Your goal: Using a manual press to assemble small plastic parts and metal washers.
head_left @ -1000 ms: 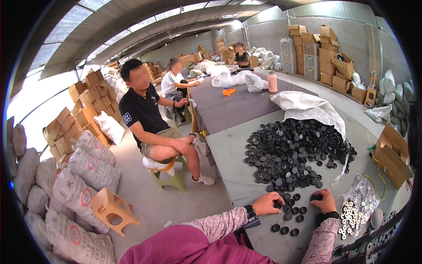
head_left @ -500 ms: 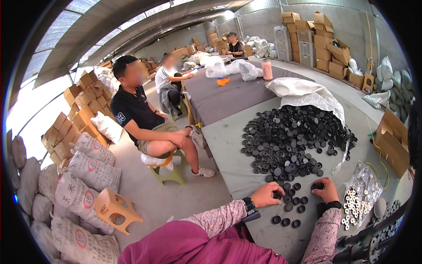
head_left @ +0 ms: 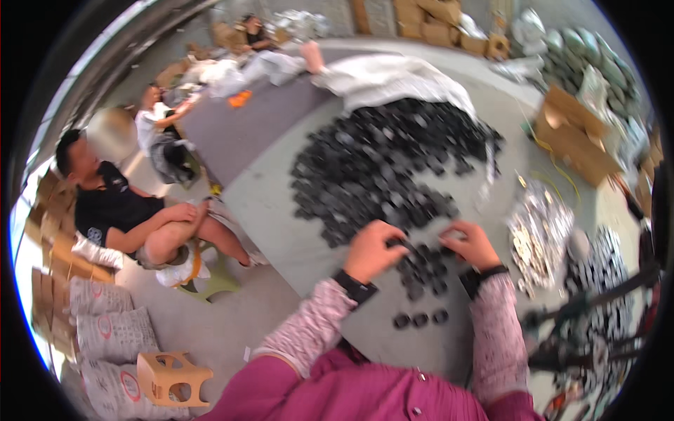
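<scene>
Both hands sit at the near edge of a big pile of caps (head_left: 393,168), small black round ones spread across the grey table (head_left: 281,231). Left hand (head_left: 371,250) is half curled, fingertips on a cap or two at the pile's edge. Right hand (head_left: 472,244) is curled too, pinching something small and dark, too blurry to say what. Three loose caps (head_left: 420,319) lie nearer the person.

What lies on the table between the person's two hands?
In the head view, small round black caps lie between the left hand and right hand.
</scene>
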Demonstrator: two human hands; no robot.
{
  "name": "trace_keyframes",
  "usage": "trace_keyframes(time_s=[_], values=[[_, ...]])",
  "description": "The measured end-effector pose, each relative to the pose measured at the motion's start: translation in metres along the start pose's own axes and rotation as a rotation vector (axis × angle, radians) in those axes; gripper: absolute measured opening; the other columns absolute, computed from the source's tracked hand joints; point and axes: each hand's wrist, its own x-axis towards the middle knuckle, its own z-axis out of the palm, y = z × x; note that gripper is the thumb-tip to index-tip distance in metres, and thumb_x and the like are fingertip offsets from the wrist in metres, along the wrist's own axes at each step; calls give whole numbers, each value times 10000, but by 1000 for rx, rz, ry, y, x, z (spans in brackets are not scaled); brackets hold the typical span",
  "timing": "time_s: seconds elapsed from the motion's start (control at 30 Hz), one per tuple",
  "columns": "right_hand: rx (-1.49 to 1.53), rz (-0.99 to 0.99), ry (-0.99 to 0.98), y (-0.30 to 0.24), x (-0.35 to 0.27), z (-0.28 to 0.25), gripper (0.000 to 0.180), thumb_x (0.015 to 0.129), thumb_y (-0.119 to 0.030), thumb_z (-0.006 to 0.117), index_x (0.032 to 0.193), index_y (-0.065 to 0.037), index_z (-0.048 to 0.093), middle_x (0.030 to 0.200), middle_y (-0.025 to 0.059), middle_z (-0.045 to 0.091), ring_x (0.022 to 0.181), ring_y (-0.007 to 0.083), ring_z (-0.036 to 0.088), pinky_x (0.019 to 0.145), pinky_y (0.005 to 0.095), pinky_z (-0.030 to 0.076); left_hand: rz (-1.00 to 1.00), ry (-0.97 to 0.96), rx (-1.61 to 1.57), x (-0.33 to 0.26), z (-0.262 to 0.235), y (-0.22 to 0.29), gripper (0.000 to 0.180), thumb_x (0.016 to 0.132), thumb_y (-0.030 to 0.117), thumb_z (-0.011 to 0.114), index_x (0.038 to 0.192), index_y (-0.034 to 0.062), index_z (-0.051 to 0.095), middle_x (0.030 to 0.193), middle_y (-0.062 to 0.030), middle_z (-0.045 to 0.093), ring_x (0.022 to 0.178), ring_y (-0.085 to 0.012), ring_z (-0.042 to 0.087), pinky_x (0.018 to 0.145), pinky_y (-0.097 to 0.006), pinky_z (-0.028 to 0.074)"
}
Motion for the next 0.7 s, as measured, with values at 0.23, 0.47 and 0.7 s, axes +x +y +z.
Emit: trace_keyframes(time_s=[0.23, 0.47, 0.7], values=[[-446, -204, 540, 70, 54, -10, 347, 912, -187, 711, 1227, -46, 667, 1314, 127, 621, 1129, 287, 601, 908, 373, 501, 151, -76, 327, 80, 84, -5, 785, 755, 355, 843, 1403, 25, 548, 1517, -165, 446, 1444, -376, 384, 1176, -485, 346], [-625, -191, 242, 77, 89, -7, 530, 1019, -318, 569, 1513, -148, 479, 1563, 125, 473, 1500, 367, 350, 1226, 534, 226, 203, -287, 378, 127, 93, -42, 887, 831, 580, 738, 1517, 93, 458, 1608, -157, 369, 1531, -393, 252, 1241, -566, 198], [-635, -275, 206, 83, 73, -26, 566, 962, -338, 639, 1476, -128, 530, 1518, 164, 511, 1429, 389, 435, 1184, 485, 336, 262, -335, 479, 134, 98, -25, 772, 841, 520, 732, 1444, 84, 528, 1558, -184, 436, 1500, -396, 318, 1190, -590, 290]])
